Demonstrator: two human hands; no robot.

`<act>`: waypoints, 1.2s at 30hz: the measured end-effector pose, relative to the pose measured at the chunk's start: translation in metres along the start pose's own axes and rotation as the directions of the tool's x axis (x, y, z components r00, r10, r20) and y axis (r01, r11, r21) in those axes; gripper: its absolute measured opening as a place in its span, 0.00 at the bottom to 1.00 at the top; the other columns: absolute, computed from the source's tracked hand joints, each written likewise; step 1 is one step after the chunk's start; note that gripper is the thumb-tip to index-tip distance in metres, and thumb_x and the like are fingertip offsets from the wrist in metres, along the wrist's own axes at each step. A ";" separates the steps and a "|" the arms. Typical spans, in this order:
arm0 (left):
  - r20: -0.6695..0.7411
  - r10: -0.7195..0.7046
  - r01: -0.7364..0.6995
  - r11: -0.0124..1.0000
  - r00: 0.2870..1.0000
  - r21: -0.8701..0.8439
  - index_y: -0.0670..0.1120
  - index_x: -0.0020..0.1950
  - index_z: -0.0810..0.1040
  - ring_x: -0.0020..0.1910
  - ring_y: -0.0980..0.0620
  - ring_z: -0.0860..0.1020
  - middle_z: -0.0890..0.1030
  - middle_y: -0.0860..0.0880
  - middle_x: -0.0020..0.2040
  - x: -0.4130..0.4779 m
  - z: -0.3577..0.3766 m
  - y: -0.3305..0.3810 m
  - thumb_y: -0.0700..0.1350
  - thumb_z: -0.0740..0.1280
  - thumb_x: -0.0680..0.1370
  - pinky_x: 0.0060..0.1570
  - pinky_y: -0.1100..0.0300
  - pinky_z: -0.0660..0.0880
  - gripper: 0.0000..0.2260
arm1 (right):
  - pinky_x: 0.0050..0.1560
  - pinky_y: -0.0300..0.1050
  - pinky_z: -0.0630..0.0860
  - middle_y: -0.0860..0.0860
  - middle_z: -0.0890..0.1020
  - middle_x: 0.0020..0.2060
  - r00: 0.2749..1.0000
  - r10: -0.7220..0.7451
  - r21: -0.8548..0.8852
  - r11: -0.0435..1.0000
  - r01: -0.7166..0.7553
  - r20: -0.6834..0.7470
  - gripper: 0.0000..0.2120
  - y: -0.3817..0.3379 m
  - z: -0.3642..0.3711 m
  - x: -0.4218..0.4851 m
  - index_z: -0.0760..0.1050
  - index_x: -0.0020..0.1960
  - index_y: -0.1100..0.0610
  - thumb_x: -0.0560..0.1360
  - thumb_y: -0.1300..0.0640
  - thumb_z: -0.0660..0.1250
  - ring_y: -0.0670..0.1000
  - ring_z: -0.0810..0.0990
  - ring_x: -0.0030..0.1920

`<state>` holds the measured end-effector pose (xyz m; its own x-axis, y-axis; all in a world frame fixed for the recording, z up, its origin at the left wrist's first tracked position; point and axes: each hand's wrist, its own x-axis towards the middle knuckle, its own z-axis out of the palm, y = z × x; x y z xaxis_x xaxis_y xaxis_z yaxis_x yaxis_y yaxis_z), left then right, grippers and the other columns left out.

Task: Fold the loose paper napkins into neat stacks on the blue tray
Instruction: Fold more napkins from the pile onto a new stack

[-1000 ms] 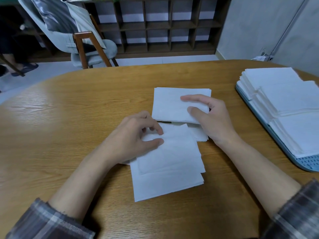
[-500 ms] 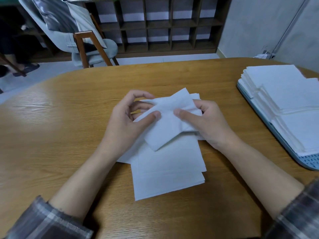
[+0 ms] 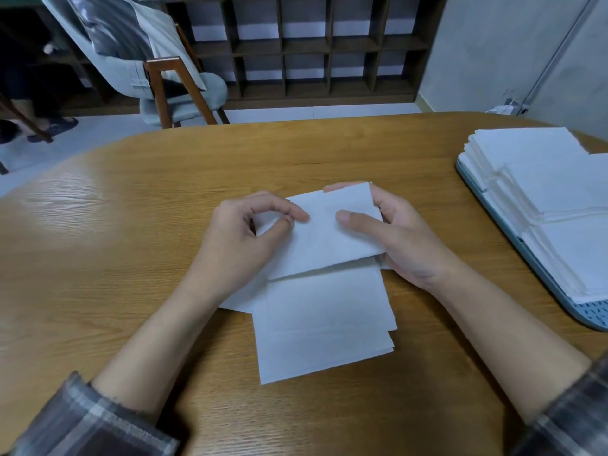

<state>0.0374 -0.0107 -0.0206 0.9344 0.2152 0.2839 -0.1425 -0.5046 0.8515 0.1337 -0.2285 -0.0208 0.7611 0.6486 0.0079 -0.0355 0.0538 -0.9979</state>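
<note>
A white paper napkin (image 3: 324, 238) is held folded over above the middle of the wooden table (image 3: 131, 258). My left hand (image 3: 241, 240) pinches its left edge between thumb and fingertips. My right hand (image 3: 399, 240) grips its right side, thumb on top and fingers curled behind. Under it lies a loose pile of white napkins (image 3: 324, 327). The blue tray (image 3: 589, 315) is at the right edge, carrying stacks of folded napkins (image 3: 559, 199).
A grey chair (image 3: 171, 77) with wooden legs stands beyond the table's far edge, in front of dark cubby shelves (image 3: 312, 44). A person's feet (image 3: 49, 126) show at the far left on the floor.
The napkin, half lifted and skewed half a second ago, is now folded flat into a rectangle between both hands. A second ago both hands pressed on napkins lying on the table.
</note>
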 end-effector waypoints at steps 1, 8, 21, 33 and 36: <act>0.004 0.010 -0.010 1.000 1.000 0.021 0.53 0.49 0.88 0.41 0.42 0.78 0.86 0.53 0.49 0.000 0.000 -0.001 0.37 0.70 0.81 0.37 0.44 0.70 0.12 | 0.45 0.43 0.82 0.47 0.86 0.53 1.000 0.005 -0.013 1.000 -0.005 0.007 0.15 0.000 0.000 0.000 0.80 0.67 0.50 0.81 0.59 0.70 0.48 0.86 0.51; -0.007 0.036 -0.036 0.998 0.999 0.042 0.55 0.50 0.88 0.32 0.44 0.69 0.86 0.55 0.50 0.002 -0.001 -0.002 0.40 0.70 0.82 0.31 0.57 0.62 0.11 | 0.50 0.41 0.82 0.44 0.88 0.53 1.000 -0.021 -0.093 0.995 0.020 -0.016 0.13 0.001 0.003 -0.002 0.80 0.66 0.54 0.82 0.58 0.69 0.46 0.87 0.53; 0.059 -0.182 0.191 0.927 0.982 -0.322 0.66 0.72 0.74 0.52 0.48 0.83 0.82 0.42 0.49 0.002 0.001 0.005 0.60 0.72 0.80 0.56 0.50 0.80 0.20 | 0.49 0.52 0.84 0.56 0.86 0.55 0.995 -0.102 0.162 0.981 0.104 -0.018 0.35 -0.006 0.000 -0.001 0.63 0.77 0.34 0.81 0.65 0.67 0.59 0.86 0.56; -0.007 0.045 -0.045 0.994 0.999 -0.097 0.60 0.75 0.71 0.42 0.46 0.75 0.79 0.54 0.52 0.000 0.007 -0.003 0.45 0.70 0.84 0.42 0.46 0.75 0.22 | 0.68 0.51 0.77 0.47 0.86 0.61 0.991 -0.131 -0.100 0.987 0.128 -0.017 0.13 0.005 -0.006 0.003 0.85 0.62 0.53 0.79 0.63 0.73 0.49 0.82 0.66; 0.003 0.105 -0.105 0.991 0.994 0.085 0.58 0.77 0.69 0.64 0.57 0.77 0.76 0.54 0.65 -0.002 0.010 -0.005 0.44 0.73 0.81 0.59 0.50 0.79 0.26 | 0.72 0.46 0.74 0.42 0.87 0.59 0.969 -0.189 -0.250 0.957 0.145 -0.162 0.14 0.008 -0.010 0.006 0.86 0.60 0.53 0.79 0.67 0.71 0.41 0.81 0.65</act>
<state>0.0401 -0.0171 -0.0300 0.9151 0.1586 0.3707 -0.2116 -0.5936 0.7765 0.1445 -0.2318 -0.0295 0.8487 0.4953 0.1855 0.2378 -0.0441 -0.9703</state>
